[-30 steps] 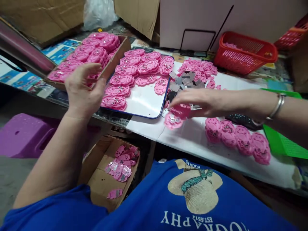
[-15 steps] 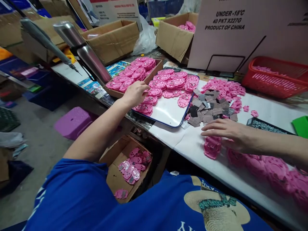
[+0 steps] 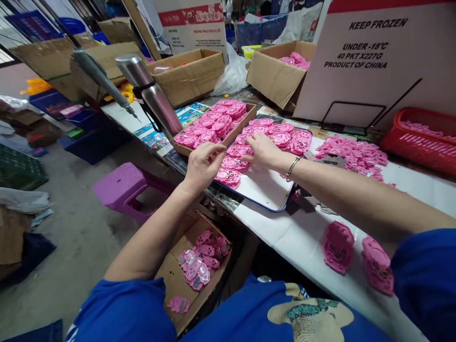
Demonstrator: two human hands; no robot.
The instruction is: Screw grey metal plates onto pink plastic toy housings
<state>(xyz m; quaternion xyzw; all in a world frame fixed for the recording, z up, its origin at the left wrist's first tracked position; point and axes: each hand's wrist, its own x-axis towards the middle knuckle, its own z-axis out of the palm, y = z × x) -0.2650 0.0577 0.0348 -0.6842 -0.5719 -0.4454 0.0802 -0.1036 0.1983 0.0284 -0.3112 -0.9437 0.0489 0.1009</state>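
Observation:
A white tray [image 3: 265, 192] with a blue rim lies on the table and carries stacks of pink cartoon-face plastic pieces [image 3: 281, 135]. My left hand [image 3: 201, 164] rests at the tray's left edge, fingers curled beside the nearest pink stack [image 3: 228, 176]. My right hand [image 3: 261, 151], with a metal bangle at the wrist, reaches across and lies on the pink stacks in the tray's middle. Whether either hand grips a piece is hidden by the fingers. Two pink pieces [image 3: 337, 247] lie on the white table near my right elbow.
A shallow cardboard tray [image 3: 245, 121] of pink pieces sits left of the white tray. A loose pink heap [image 3: 352, 152], grey cards [image 3: 329, 159] and a red basket [image 3: 420, 135] lie to the right. A metal tool [image 3: 151, 92] angles over the table. Below are a purple stool [image 3: 123, 187] and an open box [image 3: 178, 285].
My right hand left the pink pieces near the table's front edge and crossed over onto the tray's stacks. My left hand stayed at the tray's left edge. The view lifted.

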